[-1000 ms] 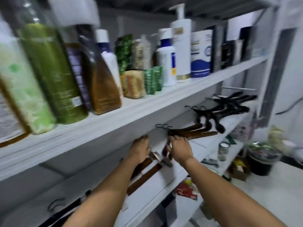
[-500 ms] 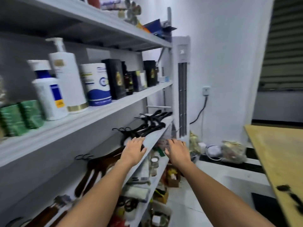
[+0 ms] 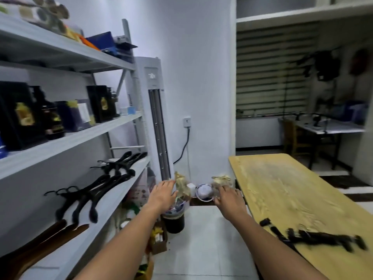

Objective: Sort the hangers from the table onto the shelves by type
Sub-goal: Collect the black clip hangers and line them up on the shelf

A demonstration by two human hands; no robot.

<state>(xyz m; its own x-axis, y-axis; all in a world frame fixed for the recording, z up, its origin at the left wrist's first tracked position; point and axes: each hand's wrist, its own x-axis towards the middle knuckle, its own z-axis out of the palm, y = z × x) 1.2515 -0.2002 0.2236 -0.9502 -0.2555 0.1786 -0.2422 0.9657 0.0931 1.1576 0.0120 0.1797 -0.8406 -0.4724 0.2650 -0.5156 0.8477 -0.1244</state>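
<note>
Both hands are stretched forward with fingers loosely spread and nothing in them, which I judge leaves them free for the next pick. On the shelf [image 3: 121,190] at far left, brown hangers [image 3: 40,241] lie together at the near end. Black hangers [image 3: 90,195] lie in their own bunches further along, hooks toward the wall, so each type has its own stretch. Left hand [image 3: 163,194] hovers over the floor just off the shelf's edge, touching none of them. Right hand [image 3: 229,200] hangs just beside the table [image 3: 282,188], clear of its left edge. The unsorted clip hangers [image 3: 314,238] lie in a blurred heap at the table's near end, to the right of the right hand and closer to the person, well apart from both hands.
</note>
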